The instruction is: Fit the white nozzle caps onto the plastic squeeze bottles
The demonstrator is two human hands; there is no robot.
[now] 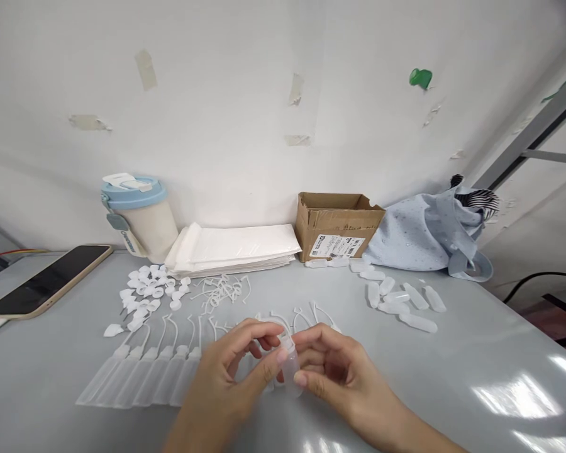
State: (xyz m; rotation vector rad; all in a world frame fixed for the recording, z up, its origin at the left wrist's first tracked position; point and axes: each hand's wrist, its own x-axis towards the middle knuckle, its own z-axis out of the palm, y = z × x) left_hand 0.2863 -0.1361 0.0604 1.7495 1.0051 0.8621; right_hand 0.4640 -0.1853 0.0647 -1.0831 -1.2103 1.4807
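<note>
Between my two hands is a small translucent plastic bottle [291,372], roughly upright with a slight tilt. The thumb and index finger of my left hand [236,368] close on its neck, where a thin white strap loops. My right hand [344,371] pinches the bottle's body from the other side. To the left lies a row of similar clear bottles [141,377] with thin straps standing up from their necks. More straps [330,314] show behind my hands, which hide part of that row.
White caps [146,286] and loose strap rings [221,289] lie behind the row. Several loose bottles [400,302] are at right. Along the wall stand a cup [144,220], white packets [240,245], a cardboard box [330,229] and a blue bag [410,233]. A phone [47,280] rests far left.
</note>
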